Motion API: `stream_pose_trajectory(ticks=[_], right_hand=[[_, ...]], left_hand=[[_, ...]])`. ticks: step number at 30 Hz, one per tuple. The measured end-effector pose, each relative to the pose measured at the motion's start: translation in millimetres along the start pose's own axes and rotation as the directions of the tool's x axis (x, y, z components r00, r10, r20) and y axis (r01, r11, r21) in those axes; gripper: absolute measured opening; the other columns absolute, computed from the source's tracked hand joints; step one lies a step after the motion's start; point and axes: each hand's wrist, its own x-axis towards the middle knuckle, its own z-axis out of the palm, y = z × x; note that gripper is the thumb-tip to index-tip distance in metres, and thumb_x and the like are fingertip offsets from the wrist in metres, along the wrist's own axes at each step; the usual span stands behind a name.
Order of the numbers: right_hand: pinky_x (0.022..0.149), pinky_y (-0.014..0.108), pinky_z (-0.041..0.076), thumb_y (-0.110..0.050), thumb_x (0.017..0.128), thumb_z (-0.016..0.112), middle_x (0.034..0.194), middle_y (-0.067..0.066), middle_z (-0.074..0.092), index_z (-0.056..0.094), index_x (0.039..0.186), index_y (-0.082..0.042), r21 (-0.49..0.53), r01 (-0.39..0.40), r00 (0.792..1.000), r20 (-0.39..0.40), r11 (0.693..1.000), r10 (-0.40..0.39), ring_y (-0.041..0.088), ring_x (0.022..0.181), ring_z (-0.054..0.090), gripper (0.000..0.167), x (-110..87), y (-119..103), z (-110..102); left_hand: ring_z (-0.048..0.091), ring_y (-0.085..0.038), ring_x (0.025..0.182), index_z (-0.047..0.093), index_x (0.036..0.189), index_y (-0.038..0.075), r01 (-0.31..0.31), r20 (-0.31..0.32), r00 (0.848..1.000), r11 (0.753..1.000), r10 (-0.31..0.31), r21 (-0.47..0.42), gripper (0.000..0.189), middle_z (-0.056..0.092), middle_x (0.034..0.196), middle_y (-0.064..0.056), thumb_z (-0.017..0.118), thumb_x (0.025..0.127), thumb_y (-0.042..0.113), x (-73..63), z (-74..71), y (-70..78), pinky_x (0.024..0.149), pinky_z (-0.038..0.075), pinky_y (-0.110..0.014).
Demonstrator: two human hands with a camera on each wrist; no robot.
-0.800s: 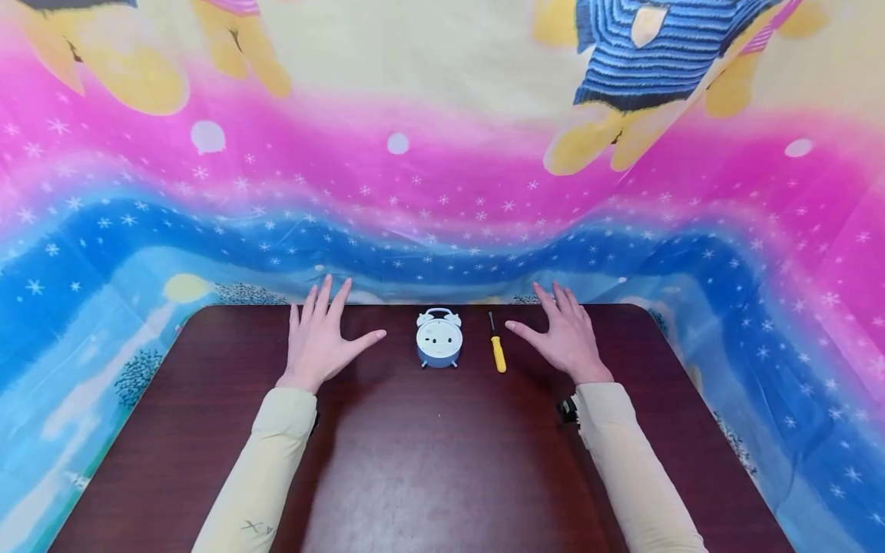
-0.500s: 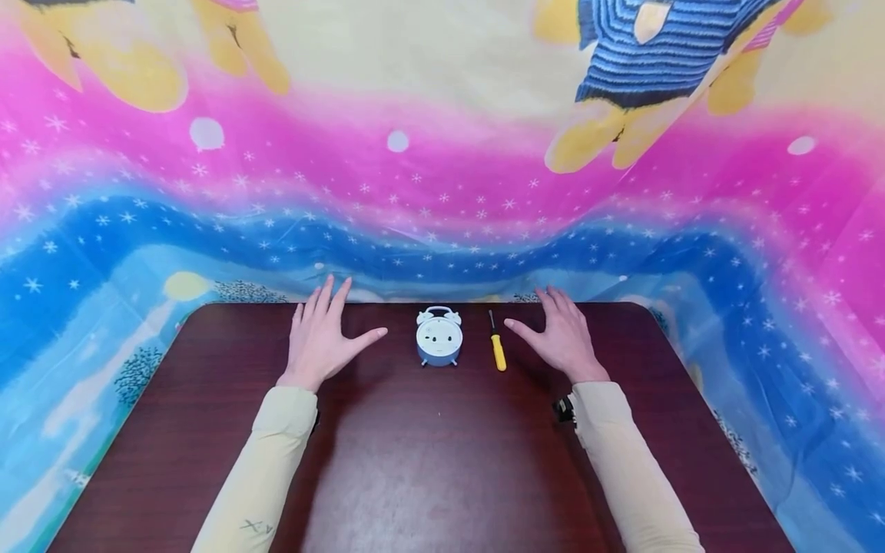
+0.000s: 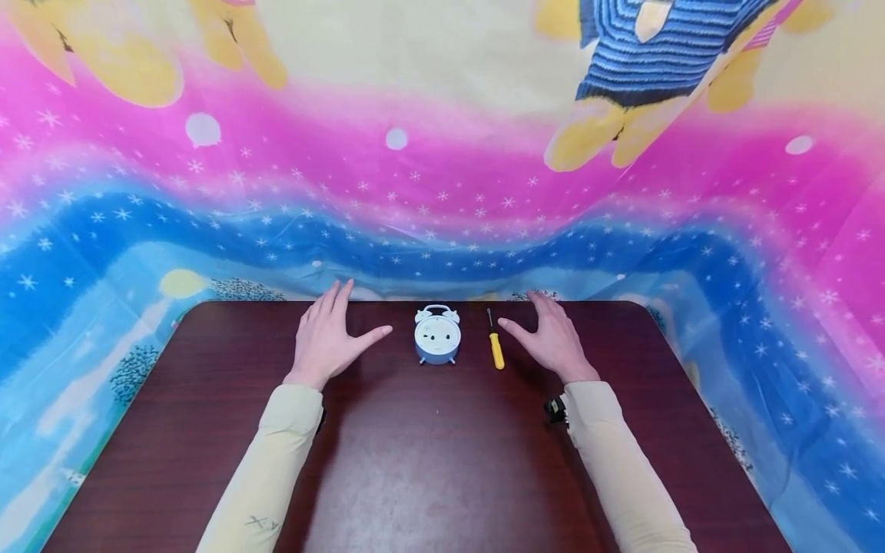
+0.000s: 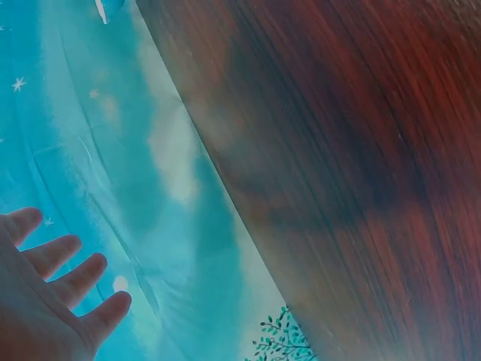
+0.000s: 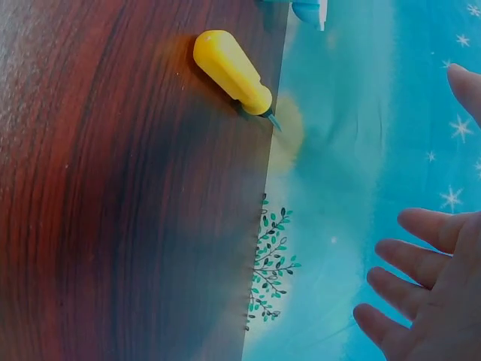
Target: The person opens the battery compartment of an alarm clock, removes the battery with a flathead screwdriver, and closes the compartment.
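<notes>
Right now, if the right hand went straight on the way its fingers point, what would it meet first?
Probably the patterned backdrop behind the table; the right hand points that way. The screwdriver lies off to the thumb side. How near the backdrop is, I can't tell.

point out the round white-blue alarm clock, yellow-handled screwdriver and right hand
Round white-blue alarm clock [image 3: 438, 332]: head view, on the dial.
Yellow-handled screwdriver [image 3: 495, 346]: head view, on the handle.
Right hand [image 3: 556, 341]: head view, on its back.
</notes>
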Motion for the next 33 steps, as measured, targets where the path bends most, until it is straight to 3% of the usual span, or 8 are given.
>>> stream_pose_trajectory(ticks=[13, 25, 33], right_hand=[[0.115, 0.057, 0.026, -0.075, 0.090, 0.055, 0.161, 0.017, 0.032, 0.034, 0.159, -0.007, 0.060, -0.003, 0.998, 0.055, 0.998, 0.000, 0.038, 0.147, 0.027, 0.099, 3.1, -16.8, 9.2], [0.113, 0.055, 0.032, -0.073, 0.088, 0.061, 0.156, 0.014, 0.040, 0.039, 0.157, -0.011, 0.112, 0.026, 0.996, 0.077, 0.993, -0.035, 0.035, 0.142, 0.035, 0.095, -2.3, -34.1, 42.2], [0.113, 0.054, 0.032, -0.063, 0.089, 0.067, 0.155, 0.017, 0.041, 0.041, 0.155, -0.005, 0.116, 0.022, 0.993, 0.115, 0.993, -0.035, 0.036, 0.143, 0.034, 0.091, -4.0, -47.4, 58.4]], left_hand=[[0.031, -0.040, 0.145, 0.036, 0.158, 0.010, -0.029, 0.006, 1.000, 0.999, 0.029, -0.024, 0.114, 0.037, 0.158, -0.018, 0.055, 0.077, 0.088, 3.3, 8.7, 7.1, 0.118, 0.018, -0.055], [0.036, -0.033, 0.144, 0.046, 0.152, 0.005, -0.067, 0.087, 0.993, 0.991, 0.077, -0.112, 0.105, 0.046, 0.152, -0.016, 0.060, 0.081, 0.081, 4.0, 23.7, 14.4, 0.118, 0.019, -0.053], [0.036, -0.036, 0.143, 0.039, 0.156, 0.005, -0.004, 0.156, 0.987, 0.982, 0.033, -0.187, 0.104, 0.041, 0.156, -0.016, 0.068, 0.082, 0.073, 0.2, 39.1, 24.4, 0.116, 0.028, -0.051]])
